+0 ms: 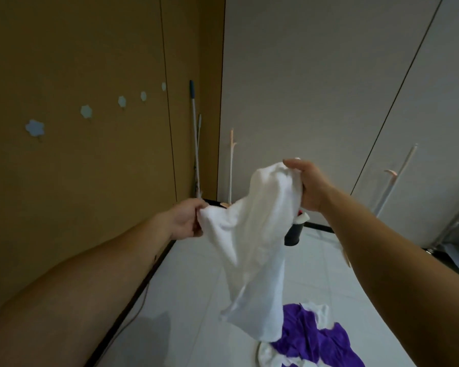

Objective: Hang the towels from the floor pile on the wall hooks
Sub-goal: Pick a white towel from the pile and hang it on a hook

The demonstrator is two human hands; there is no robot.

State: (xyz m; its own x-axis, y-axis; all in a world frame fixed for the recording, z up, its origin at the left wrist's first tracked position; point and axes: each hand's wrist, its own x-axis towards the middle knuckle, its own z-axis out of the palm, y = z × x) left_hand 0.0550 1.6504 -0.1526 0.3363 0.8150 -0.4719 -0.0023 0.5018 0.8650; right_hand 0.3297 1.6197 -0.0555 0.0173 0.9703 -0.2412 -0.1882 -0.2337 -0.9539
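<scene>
1. Setting: a room corner where a brown wall panel (90, 62) meets pale cupboard doors (316, 75); white tiled floor (196, 300) below.
2. Left hand (186, 221): fingers curled, pinching one corner of a white towel (252, 234). It sits lower and nearer the brown wall.
3. Right hand (306, 186): raised higher, fingers and thumb closed over a bunched part of the towel's top edge.
4. Towel: slung between the two hands, the rest draping down. Its lower end overlaps the pile in view; cannot tell whether it touches. Judgement: the two-point hold spreads the top edge so a stretch of cloth can be offered to a hook.
5. Wall hooks (86, 111): a row of five pale flower-shaped ones on the brown panel, left of the hands, all bare. Judgement: no towel hung yet.
6. Floor pile (316, 337): purple and white towels, crumpled, under the right forearm; more work remains.
7. Periphery: a mop handle (195, 139) leans in the corner; a dark container (293, 231) stands behind the towel.
</scene>
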